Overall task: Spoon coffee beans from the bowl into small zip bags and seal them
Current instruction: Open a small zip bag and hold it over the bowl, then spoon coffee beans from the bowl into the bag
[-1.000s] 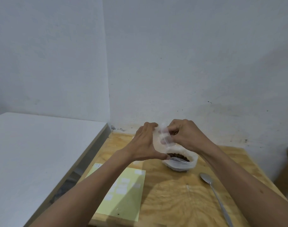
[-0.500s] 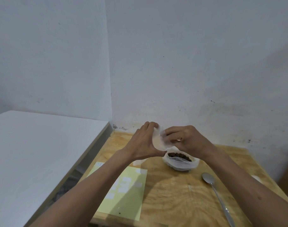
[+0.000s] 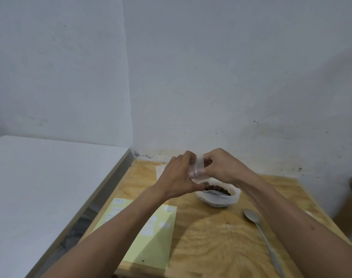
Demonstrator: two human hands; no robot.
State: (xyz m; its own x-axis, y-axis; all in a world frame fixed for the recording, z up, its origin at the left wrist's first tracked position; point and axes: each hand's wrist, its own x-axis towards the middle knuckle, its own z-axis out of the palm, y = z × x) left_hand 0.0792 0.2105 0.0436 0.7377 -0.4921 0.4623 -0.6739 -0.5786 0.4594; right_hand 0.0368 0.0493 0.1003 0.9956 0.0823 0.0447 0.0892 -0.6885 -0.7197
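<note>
Raised slightly, zip bag (image 3: pixel 198 169) (clear) pinched between fingers (image 3: pixel 188 157).

Two bare forearms enter from the bottom of the frame, one from the lower left and one from the lower right, narrowing toward the wrists near the centre. Neither shows a sleeve, watch, band or glove. The left hand (image 3: pixel 179 177) and the right hand (image 3: pixel 224 167) are bare too, with no ring visible on the fingers (image 3: pixel 208 157), whose nails look short
</note>
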